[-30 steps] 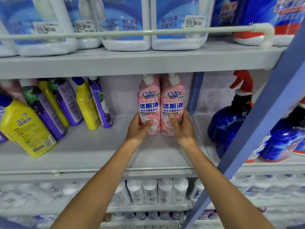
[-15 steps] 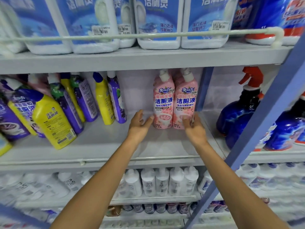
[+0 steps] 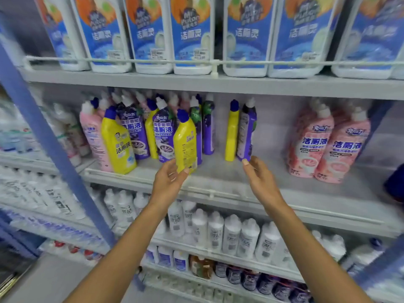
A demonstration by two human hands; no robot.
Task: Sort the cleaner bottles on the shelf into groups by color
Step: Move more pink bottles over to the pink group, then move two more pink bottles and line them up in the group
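The middle shelf (image 3: 273, 193) carries the cleaner bottles. On its right, two pink bottles (image 3: 328, 147) stand side by side. At its left is a mixed cluster: a pink bottle (image 3: 91, 134), a yellow one (image 3: 119, 143) and purple ones (image 3: 162, 136). My left hand (image 3: 168, 179) grips the base of a tilted yellow bottle (image 3: 185, 143) at the cluster's right end. A slim yellow bottle (image 3: 231, 132) and a purple bottle (image 3: 247, 132) stand alone in the middle. My right hand (image 3: 259, 174) is open, one fingertip touching that purple bottle's base.
Large white jugs with blue labels (image 3: 192, 38) fill the shelf above behind a rail. White bottles (image 3: 231, 234) line the shelf below. A blue upright post (image 3: 43, 132) crosses the left side. A dark blue bottle (image 3: 394, 184) shows at the right edge.
Both hands came off the two pink bottles and moved left along the shelf. My left hand took hold of a yellow bottle; my right hand reached the lone purple one.
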